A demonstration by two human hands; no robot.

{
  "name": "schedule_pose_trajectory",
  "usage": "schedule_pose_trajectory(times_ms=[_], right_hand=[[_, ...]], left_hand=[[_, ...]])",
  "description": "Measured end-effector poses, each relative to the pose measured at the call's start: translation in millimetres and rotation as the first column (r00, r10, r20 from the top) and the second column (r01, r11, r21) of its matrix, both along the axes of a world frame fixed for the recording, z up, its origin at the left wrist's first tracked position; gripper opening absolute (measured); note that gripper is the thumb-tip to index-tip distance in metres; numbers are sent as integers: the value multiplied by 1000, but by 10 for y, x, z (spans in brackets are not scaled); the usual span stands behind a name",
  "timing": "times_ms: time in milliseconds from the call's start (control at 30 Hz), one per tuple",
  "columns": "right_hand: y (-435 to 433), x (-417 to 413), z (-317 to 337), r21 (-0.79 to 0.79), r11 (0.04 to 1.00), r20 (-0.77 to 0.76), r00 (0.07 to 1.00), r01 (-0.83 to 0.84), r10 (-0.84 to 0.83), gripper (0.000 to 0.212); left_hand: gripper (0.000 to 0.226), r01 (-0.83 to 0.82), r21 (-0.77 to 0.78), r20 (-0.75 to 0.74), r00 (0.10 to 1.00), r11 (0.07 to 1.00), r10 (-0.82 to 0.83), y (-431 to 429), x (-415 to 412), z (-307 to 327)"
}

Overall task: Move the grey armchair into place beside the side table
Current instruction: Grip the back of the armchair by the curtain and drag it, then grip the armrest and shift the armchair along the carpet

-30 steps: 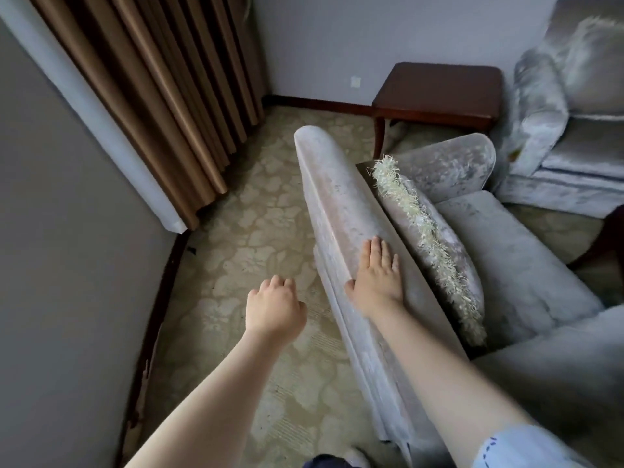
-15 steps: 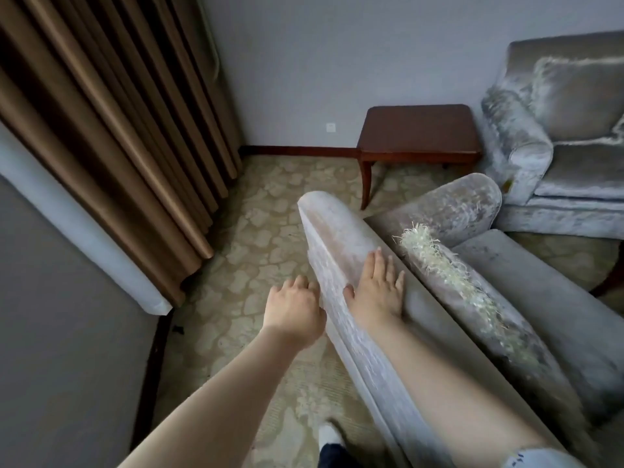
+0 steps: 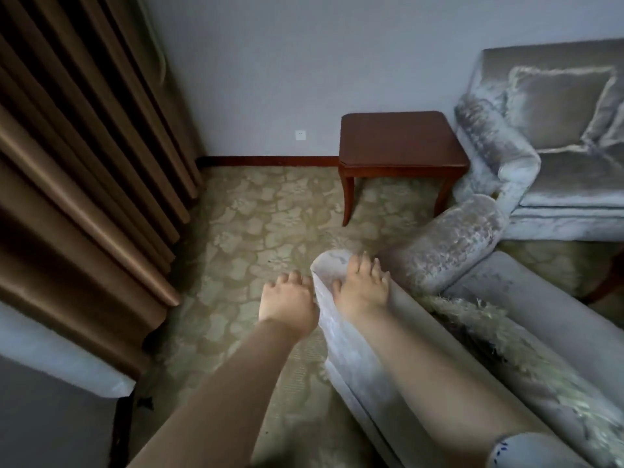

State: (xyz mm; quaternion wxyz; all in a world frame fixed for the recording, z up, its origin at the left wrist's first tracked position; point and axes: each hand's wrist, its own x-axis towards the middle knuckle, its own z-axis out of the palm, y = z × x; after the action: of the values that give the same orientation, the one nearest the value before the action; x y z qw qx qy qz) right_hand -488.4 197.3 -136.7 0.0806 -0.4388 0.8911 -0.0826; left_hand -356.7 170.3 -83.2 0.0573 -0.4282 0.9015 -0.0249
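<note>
The grey velvet armchair (image 3: 449,251) stands at an angle at the lower right, its back toward me. My right hand (image 3: 363,288) lies over the top of the chair's back near its far corner, fingers over the top, thumb on the outer face. My left hand (image 3: 287,305) hovers with curled fingers just left of the back's outer face; whether it touches is unclear. The dark red wooden side table (image 3: 398,136) stands against the far wall, beyond the chair's rolled arm. A gap of carpet lies between chair and table.
A second grey sofa (image 3: 574,184) with cushions stands right of the side table, close to the armchair's arm. A fringed cushion (image 3: 506,339) leans inside the armchair. Brown curtains (image 3: 84,163) hang along the left. Patterned carpet (image 3: 256,224) lies open left of the table. A wall corner (image 3: 50,417) juts out.
The armchair has swung and moved toward the far wall and side table. My right hand has slid along the back's top to its far corner. My left hand has closed in on the back.
</note>
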Motion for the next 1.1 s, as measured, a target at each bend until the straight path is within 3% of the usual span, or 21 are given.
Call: schedule_pose_trajectory(times_ms=[100, 167, 300, 467, 633, 767, 1000, 1100], right_hand=[[-316, -96, -81, 151, 975, 106, 978, 165, -182, 62], [-437, -101, -178, 190, 943, 94, 951, 272, -294, 65], [-458, -35, -346, 61, 928, -71, 929, 367, -363, 66], [-487, -13, -324, -9, 890, -59, 888, 456, -456, 61], [-523, 32, -305, -80, 876, -122, 868, 475, -481, 56], [-529, 85, -279, -132, 863, -151, 851, 487, -503, 47], [-573, 50, -288, -108, 821, -116, 813, 560, -570, 52], [-644, 112, -267, -121, 752, -72, 750, 648, -658, 48]], left_hand=[[46, 126, 27, 49, 991, 992, -127, -434, -109, -97], [47, 202, 82, 49, 977, 976, -207, -739, -190, -117], [38, 402, 94, 9, 914, 911, -405, -1259, -315, -108], [31, 586, 139, 5, 806, 799, -592, -1557, -456, -113], [22, 841, 37, -40, 542, 541, -840, -1727, -793, -151], [25, 904, 54, -74, 428, 424, -901, -1814, -1332, -213], [27, 995, 96, -86, -3, -11, -996, -1772, -2300, -245], [27, 981, 158, -87, -96, -109, -992, -1605, -2536, -195]])
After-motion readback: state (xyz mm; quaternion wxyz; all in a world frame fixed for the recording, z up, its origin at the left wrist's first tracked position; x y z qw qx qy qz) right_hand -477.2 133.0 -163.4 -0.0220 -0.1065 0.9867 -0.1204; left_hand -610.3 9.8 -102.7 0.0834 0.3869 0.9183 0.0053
